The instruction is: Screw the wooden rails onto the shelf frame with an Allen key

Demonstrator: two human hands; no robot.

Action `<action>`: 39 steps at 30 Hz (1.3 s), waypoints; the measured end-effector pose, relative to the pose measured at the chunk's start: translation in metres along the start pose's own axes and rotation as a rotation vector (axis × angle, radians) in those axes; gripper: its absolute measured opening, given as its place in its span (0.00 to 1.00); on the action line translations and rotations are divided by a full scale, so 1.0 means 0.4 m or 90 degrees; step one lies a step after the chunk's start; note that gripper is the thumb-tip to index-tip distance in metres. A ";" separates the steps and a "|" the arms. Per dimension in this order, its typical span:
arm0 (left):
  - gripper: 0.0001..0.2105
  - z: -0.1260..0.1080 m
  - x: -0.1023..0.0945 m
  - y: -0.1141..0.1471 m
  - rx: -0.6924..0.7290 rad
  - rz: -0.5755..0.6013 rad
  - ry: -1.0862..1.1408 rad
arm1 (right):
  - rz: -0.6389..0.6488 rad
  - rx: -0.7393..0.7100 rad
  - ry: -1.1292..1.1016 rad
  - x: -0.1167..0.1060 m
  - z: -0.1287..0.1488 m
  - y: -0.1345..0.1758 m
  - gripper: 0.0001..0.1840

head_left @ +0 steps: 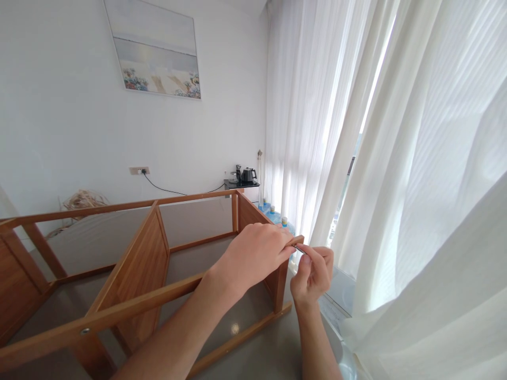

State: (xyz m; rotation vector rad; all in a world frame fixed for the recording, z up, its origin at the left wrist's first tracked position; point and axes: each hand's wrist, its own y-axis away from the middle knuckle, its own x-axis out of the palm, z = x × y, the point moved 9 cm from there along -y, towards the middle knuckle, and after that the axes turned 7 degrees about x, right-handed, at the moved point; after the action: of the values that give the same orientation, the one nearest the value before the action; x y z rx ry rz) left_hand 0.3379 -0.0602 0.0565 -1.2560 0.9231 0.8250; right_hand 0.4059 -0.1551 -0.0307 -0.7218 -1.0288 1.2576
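Observation:
A brown wooden shelf frame (180, 287) lies on its side in front of me, with slatted panels between its long rails. My left hand (257, 250) reaches over the near right corner, its fingers closed around the end of the upper rail. Beside it, my right hand (315, 272) pinches a small thin metal piece (300, 249) between thumb and forefinger, against the rail's end. Whether that piece is a screw or a key is too small to tell. My left fingertips almost meet it. A round metal fastener (85, 331) shows in the rail at lower left.
Blue-tinted water bottles (273, 212) stand behind the frame's right end. A black kettle (249, 174) sits on a small stand by the wall. White curtains (396, 221) hang close on the right. A cable runs from a wall socket (139, 170).

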 end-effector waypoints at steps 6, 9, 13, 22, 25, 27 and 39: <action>0.13 0.001 0.001 0.001 -0.002 0.000 0.010 | 0.010 -0.039 -0.006 0.008 -0.009 0.013 0.10; 0.13 0.001 0.001 0.001 -0.004 0.002 0.014 | 0.023 -0.026 -0.005 0.014 -0.024 0.026 0.08; 0.13 0.001 -0.001 0.000 -0.003 -0.003 0.011 | 0.026 0.007 -0.001 0.011 -0.035 0.043 0.08; 0.14 0.001 0.003 -0.001 -0.001 -0.006 0.006 | 0.073 0.057 -0.049 0.017 -0.025 0.023 0.10; 0.14 0.001 0.003 0.000 0.002 -0.013 0.002 | 0.024 0.016 -0.048 0.005 -0.005 0.010 0.09; 0.14 0.001 0.002 0.001 0.003 -0.014 0.002 | 0.003 -0.001 -0.044 0.002 0.002 0.009 0.08; 0.13 -0.006 -0.005 0.001 0.010 -0.013 0.005 | -0.006 0.070 -0.005 -0.006 -0.022 0.042 0.07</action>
State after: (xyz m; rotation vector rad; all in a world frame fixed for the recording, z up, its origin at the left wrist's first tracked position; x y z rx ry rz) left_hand 0.3366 -0.0624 0.0581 -1.2541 0.9206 0.7958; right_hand 0.4069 -0.1531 -0.0498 -0.6268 -0.9610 1.2987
